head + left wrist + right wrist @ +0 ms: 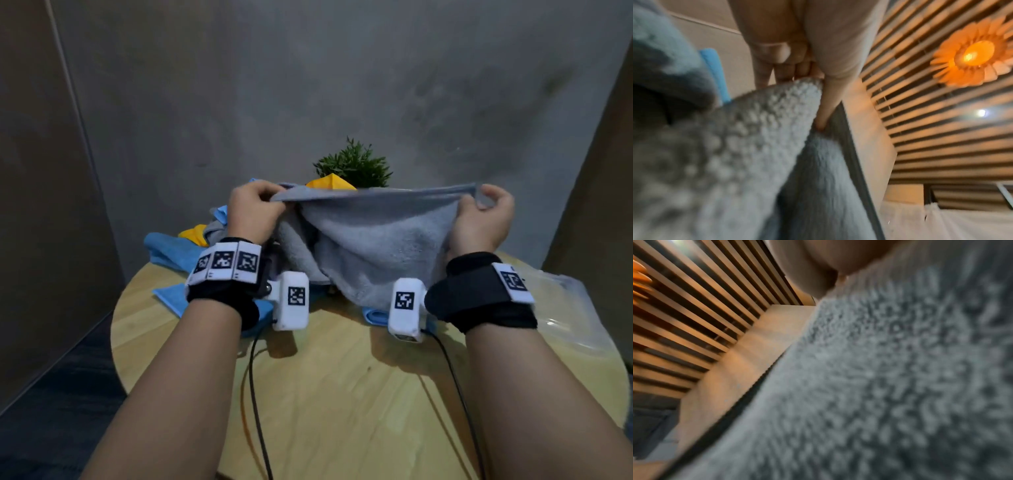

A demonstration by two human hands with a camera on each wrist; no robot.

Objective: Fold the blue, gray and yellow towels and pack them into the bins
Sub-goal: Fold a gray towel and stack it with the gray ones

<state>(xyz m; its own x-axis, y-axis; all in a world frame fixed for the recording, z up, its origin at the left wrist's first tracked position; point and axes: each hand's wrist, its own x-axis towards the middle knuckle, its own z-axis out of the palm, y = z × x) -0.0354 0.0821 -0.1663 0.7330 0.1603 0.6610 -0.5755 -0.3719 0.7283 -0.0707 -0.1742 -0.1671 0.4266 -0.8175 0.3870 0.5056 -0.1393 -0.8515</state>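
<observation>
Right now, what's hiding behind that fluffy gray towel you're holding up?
Above the fluffy gray towel show a yellow towel's tip and a bushy green plant; blue towels lie leftward. The plant's base is covered.

gray towel [373, 246]: fluffy matt cloth | table [342, 394]: smooth wood

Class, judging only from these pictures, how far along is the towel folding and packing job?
Done: nothing looks folded. In hand: the left hand and right hand each pinch the top edge of the gray towel, stretched above the table. Left: blue towels and yellow towels lie crumpled behind it. No bin shows, so packing looks unstarted.
</observation>
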